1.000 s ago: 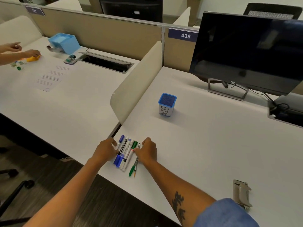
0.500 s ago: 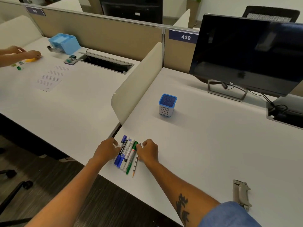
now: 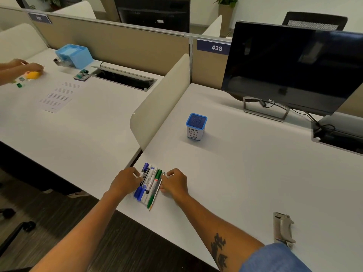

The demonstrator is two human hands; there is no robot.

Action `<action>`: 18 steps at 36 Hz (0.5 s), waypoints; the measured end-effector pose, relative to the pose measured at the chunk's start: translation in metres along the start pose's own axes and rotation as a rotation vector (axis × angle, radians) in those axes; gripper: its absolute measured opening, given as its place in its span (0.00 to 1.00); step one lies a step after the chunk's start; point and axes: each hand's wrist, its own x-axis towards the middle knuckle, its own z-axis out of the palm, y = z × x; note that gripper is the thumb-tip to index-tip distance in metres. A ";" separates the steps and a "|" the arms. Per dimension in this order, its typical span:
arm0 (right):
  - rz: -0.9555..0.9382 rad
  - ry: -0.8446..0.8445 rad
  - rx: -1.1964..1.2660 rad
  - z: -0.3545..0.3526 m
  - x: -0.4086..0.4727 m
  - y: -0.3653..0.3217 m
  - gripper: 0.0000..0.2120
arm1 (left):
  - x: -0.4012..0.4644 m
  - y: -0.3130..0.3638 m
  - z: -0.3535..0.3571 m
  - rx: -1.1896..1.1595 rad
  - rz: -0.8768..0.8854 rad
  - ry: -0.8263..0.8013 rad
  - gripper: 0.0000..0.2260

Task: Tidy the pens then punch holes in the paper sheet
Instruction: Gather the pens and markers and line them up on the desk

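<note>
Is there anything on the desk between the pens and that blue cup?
Nothing visible. The pens lie squeezed between the left hand and right hand, and only bare desk lies before the blue cup.

Left hand, right hand – fingers curled, facing inward, close together.

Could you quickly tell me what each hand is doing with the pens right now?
Left hand: curled, fingers pressed against the left side of the pens, not gripping one.
Right hand: curled, pressed against the right side of the same bundle.
</note>
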 end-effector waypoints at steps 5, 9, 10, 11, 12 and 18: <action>0.013 -0.008 0.006 -0.008 -0.004 0.004 0.06 | -0.006 0.003 -0.001 0.019 -0.012 -0.004 0.12; -0.066 -0.010 -0.106 -0.025 -0.007 0.007 0.10 | -0.010 0.007 -0.004 0.030 -0.027 0.005 0.14; -0.083 -0.005 -0.133 -0.030 -0.008 0.008 0.10 | -0.011 0.009 -0.005 0.036 -0.032 0.011 0.15; -0.094 -0.001 -0.151 -0.036 -0.010 0.008 0.10 | -0.013 0.010 -0.006 0.043 -0.036 0.015 0.16; -0.102 0.003 -0.167 -0.042 -0.012 0.009 0.10 | -0.015 0.012 -0.007 0.047 -0.038 0.017 0.16; -0.182 0.043 -0.272 -0.084 -0.020 0.014 0.10 | -0.025 0.031 -0.010 0.089 -0.045 0.058 0.20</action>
